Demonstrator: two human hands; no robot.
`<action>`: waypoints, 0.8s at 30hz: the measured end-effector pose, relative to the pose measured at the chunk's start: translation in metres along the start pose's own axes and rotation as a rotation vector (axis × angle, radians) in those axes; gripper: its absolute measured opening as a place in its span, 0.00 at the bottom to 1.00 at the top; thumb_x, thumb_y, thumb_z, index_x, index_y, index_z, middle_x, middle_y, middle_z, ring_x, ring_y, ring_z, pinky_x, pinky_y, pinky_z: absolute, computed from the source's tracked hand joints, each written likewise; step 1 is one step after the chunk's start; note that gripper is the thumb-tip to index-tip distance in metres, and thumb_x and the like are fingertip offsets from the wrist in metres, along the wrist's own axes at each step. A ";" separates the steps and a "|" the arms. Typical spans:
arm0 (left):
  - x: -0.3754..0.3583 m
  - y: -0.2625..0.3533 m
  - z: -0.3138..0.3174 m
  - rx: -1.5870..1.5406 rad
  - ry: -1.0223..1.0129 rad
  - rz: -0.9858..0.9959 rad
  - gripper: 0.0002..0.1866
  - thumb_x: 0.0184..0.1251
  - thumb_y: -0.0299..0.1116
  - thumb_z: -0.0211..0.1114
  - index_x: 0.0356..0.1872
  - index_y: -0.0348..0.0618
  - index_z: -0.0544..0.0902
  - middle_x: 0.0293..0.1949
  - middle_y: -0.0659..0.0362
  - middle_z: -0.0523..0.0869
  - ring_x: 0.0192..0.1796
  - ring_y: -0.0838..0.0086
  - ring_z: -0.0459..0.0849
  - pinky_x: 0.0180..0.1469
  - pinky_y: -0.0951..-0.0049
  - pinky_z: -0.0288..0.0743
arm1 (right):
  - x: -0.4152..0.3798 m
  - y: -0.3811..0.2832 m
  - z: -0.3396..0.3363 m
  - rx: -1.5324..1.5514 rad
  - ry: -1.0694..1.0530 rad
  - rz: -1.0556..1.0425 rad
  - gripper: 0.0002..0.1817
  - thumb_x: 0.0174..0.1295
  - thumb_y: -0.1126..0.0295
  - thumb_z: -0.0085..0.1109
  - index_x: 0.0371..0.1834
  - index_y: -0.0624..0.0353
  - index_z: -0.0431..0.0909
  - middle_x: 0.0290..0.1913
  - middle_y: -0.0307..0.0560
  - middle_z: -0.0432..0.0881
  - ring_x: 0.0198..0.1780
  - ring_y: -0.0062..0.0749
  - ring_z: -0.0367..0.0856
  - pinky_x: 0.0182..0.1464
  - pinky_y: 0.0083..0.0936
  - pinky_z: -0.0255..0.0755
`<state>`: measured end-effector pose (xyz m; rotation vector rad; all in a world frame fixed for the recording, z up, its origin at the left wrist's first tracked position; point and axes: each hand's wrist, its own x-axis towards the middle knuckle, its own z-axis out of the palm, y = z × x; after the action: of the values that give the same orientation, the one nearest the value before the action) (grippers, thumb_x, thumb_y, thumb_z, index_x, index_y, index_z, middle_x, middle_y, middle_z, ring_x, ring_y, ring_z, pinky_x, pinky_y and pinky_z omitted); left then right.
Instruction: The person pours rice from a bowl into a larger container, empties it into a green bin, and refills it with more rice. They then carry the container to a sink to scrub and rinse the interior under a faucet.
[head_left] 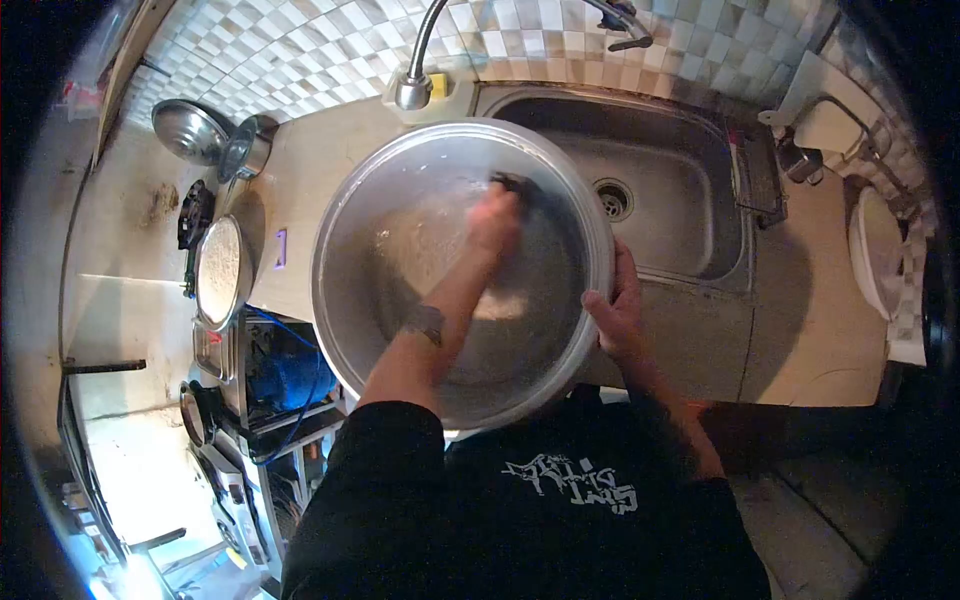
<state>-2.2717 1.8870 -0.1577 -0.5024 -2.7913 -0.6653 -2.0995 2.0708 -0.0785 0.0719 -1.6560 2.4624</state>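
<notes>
A large round metal pot [345, 230] rests on the counter's front and overlaps the sink's left edge, its wide mouth facing me. Wet streaks and suds show on its inner wall. My left hand [495, 222] reaches inside, smeared by motion, with its fingers closed on a dark scouring pad [516, 186] pressed to the pot's inside. A dark band [425, 322] circles that wrist. On the right side, my right hand [622, 310] grips the pot's rim, thumb over the edge and fingers along the outside.
Behind the pot stand a curved faucet [413, 92] and a yellow sponge [438, 86]. To the right is a steel sink [665, 185] with a drain. Metal lids [190, 132], a saucepan [246, 148] and a filled round pan [222, 270] sit left. A white basin [875, 252] leans right.
</notes>
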 end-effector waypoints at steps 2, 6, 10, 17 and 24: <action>-0.036 0.019 0.029 -0.030 0.165 0.266 0.05 0.60 0.31 0.60 0.35 0.45 0.80 0.38 0.49 0.81 0.39 0.52 0.83 0.39 0.53 0.78 | 0.002 0.001 0.001 0.007 -0.007 -0.013 0.47 0.55 0.62 0.67 0.76 0.66 0.53 0.67 0.50 0.69 0.68 0.37 0.66 0.72 0.34 0.58; -0.121 0.062 -0.028 -0.405 -0.525 0.290 0.13 0.58 0.26 0.61 0.44 0.39 0.82 0.48 0.41 0.81 0.51 0.48 0.83 0.53 0.48 0.77 | 0.002 0.002 -0.006 -0.068 0.013 -0.025 0.45 0.55 0.65 0.65 0.75 0.66 0.55 0.66 0.51 0.70 0.67 0.37 0.69 0.71 0.34 0.59; -0.174 -0.027 -0.111 0.087 -1.100 0.022 0.18 0.59 0.27 0.63 0.52 0.39 0.81 0.55 0.37 0.79 0.57 0.44 0.81 0.59 0.52 0.76 | 0.002 -0.019 0.007 -0.089 0.068 0.040 0.41 0.52 0.70 0.58 0.73 0.67 0.58 0.62 0.51 0.73 0.64 0.35 0.71 0.69 0.35 0.61; -0.092 -0.123 -0.116 0.365 -0.586 -0.413 0.32 0.59 0.37 0.70 0.63 0.38 0.70 0.58 0.31 0.75 0.64 0.41 0.75 0.63 0.51 0.74 | 0.002 -0.017 0.010 -0.102 0.062 0.051 0.42 0.51 0.69 0.61 0.73 0.66 0.59 0.64 0.50 0.72 0.65 0.36 0.71 0.69 0.34 0.61; -0.092 -0.055 -0.094 0.021 -0.458 -0.062 0.14 0.64 0.35 0.62 0.47 0.39 0.79 0.48 0.42 0.82 0.55 0.46 0.80 0.56 0.50 0.75 | 0.001 -0.008 0.005 -0.089 0.043 -0.007 0.44 0.49 0.68 0.61 0.73 0.67 0.59 0.64 0.51 0.72 0.64 0.37 0.71 0.70 0.34 0.60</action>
<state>-2.1953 1.7711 -0.1242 -0.6359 -3.2478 -0.5935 -2.0998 2.0691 -0.0687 0.0128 -1.7414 2.3640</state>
